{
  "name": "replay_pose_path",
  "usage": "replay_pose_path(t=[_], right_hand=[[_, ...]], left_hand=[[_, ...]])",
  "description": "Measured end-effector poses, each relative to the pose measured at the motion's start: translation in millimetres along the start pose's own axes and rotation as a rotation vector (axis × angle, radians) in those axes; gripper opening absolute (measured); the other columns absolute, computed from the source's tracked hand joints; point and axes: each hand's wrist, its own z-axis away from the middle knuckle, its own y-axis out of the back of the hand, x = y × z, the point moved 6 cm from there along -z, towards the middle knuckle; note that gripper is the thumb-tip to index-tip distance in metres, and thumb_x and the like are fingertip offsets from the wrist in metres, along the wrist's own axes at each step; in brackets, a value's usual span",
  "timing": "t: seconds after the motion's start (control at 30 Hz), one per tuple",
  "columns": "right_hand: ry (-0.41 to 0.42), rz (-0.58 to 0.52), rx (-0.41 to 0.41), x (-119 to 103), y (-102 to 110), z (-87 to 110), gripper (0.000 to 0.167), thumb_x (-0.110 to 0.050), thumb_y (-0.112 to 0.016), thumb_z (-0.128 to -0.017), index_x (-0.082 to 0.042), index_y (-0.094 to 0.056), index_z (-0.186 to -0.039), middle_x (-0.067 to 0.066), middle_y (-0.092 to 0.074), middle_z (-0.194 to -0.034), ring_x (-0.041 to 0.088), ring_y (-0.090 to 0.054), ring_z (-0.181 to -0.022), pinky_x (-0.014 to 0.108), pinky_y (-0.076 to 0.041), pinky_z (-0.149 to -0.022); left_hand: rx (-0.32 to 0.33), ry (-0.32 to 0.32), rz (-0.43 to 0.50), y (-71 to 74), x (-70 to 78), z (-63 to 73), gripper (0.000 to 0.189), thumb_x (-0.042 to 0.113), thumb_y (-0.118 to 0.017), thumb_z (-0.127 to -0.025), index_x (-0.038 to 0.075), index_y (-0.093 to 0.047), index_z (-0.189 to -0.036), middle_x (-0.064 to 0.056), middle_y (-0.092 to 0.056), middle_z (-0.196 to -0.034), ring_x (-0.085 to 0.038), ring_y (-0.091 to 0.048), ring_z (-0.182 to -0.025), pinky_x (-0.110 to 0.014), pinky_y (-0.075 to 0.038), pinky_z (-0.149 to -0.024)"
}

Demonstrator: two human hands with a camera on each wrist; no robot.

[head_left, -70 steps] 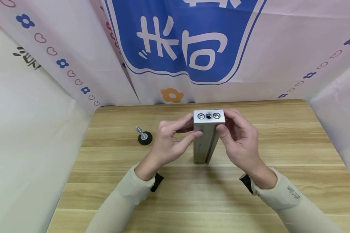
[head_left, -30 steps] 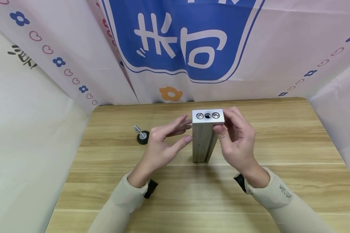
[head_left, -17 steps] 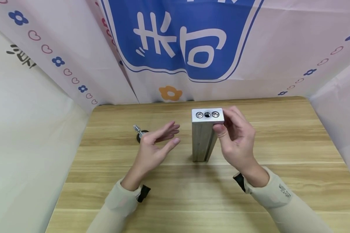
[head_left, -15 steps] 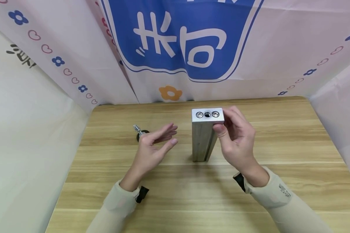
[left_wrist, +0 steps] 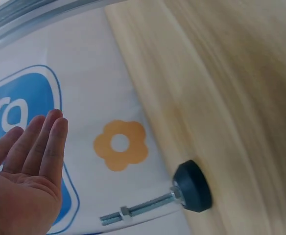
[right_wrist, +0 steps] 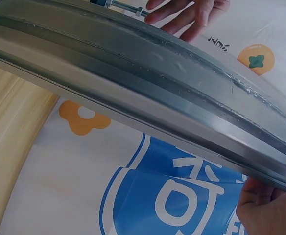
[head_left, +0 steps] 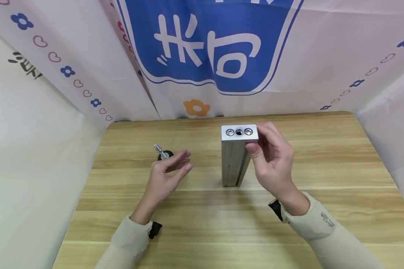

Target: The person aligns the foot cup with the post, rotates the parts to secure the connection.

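An aluminium extrusion profile [head_left: 233, 162] stands upright on the table, its silver end plate [head_left: 239, 133] on top showing two screws with a hole between them. My right hand [head_left: 275, 162] grips the upper right side of the profile, thumb in front and fingers behind. To the left, my left hand [head_left: 165, 179] holds nothing, its fingers extended. Just beyond it stands a levelling foot [head_left: 165, 154] with a black round base and a threaded stud. In the left wrist view the levelling foot [left_wrist: 192, 186] shows a nut on its stud, apart from the fingers.
The wood-grain table [head_left: 323, 168] carries the profile and the foot. Behind it hangs a white cloth [head_left: 306, 86] with a blue printed sign. More white cloth walls stand at the left and right.
My left hand has let go of the profile and moved left and toward me, near the levelling foot. My right hand keeps its grip on the upright profile.
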Motion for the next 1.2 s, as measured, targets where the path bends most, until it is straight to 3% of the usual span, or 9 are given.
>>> replay_pose_path(t=[0.1, 0.23, 0.43, 0.7, 0.9, 1.07, 1.2], right_hand=[[-0.003, 0.008, 0.000, 0, 0, 0.0, 0.052, -0.025, -0.072, -0.098, 0.022, -0.064, -0.118, -0.002, -0.062, -0.101, 0.010, -0.059, -0.087, 0.017, -0.050, -0.074], [-0.006, 0.011, -0.003, 0, 0, 0.4, 0.052, -0.025, -0.072, -0.098, 0.023, -0.064, -0.118, -0.002, -0.062, -0.100, 0.010, -0.058, -0.087, 0.017, -0.050, -0.073], [-0.019, 0.037, 0.000, 2, 0, 0.4, 0.056, -0.031, -0.071, -0.099, 0.021, -0.064, -0.118, -0.002, -0.062, -0.102, 0.010, -0.060, -0.089, 0.017, -0.052, -0.075], [-0.002, 0.020, -0.002, 1, 0, -0.2, 0.055, -0.029, -0.071, -0.098, 0.022, -0.064, -0.118, -0.001, -0.063, -0.102, 0.010, -0.060, -0.089, 0.017, -0.052, -0.075], [0.013, 0.003, 0.004, 2, 0, 0.0, 0.055, -0.028, -0.071, -0.098, 0.023, -0.064, -0.117, -0.001, -0.063, -0.101, 0.010, -0.059, -0.087, 0.017, -0.051, -0.072], [0.015, -0.003, 0.006, 2, -1, -0.3, 0.056, -0.029, -0.071, -0.098, 0.023, -0.064, -0.117, -0.002, -0.063, -0.101, 0.009, -0.059, -0.086, 0.017, -0.050, -0.072], [0.013, -0.009, 0.005, 2, -1, -0.2, 0.056, -0.029, -0.071, -0.098, 0.023, -0.063, -0.117, -0.002, -0.063, -0.101, 0.009, -0.059, -0.087, 0.017, -0.050, -0.072]], left_hand=[[0.001, 0.018, -0.002, 0.6, -6.3, 2.3, 0.043, -0.001, -0.075, -0.094, -0.004, -0.066, -0.136, -0.020, -0.075, -0.126, -0.028, -0.078, -0.108, -0.027, -0.063, -0.091], [0.010, 0.046, -0.016, 3.2, -15.6, 6.5, 0.043, 0.001, -0.075, -0.095, -0.005, -0.066, -0.136, -0.021, -0.075, -0.126, -0.037, -0.077, -0.108, -0.024, -0.062, -0.091], [0.035, 0.128, -0.032, 10.9, -30.5, 14.1, 0.042, 0.007, -0.075, -0.096, -0.003, -0.067, -0.136, -0.021, -0.075, -0.128, -0.043, -0.075, -0.111, -0.020, -0.060, -0.092], [0.070, 0.222, -0.069, 22.2, -43.1, 21.8, 0.038, 0.014, -0.077, -0.097, 0.000, -0.071, -0.131, -0.022, -0.075, -0.127, -0.034, -0.077, -0.111, -0.016, -0.059, -0.092], [0.060, 0.257, -0.097, 28.8, -51.5, 27.8, 0.038, 0.016, -0.076, -0.098, -0.002, -0.071, -0.131, -0.024, -0.073, -0.129, -0.033, -0.077, -0.111, -0.022, -0.060, -0.093], [0.074, 0.267, -0.129, 33.9, -59.2, 31.5, 0.038, 0.015, -0.075, -0.098, -0.003, -0.070, -0.131, -0.025, -0.074, -0.126, -0.032, -0.077, -0.107, -0.018, -0.058, -0.093], [0.107, 0.311, -0.207, 39.4, -65.1, 33.1, 0.038, 0.015, -0.076, -0.097, -0.006, -0.071, -0.128, -0.026, -0.074, -0.124, -0.037, -0.077, -0.109, -0.030, -0.061, -0.095]])
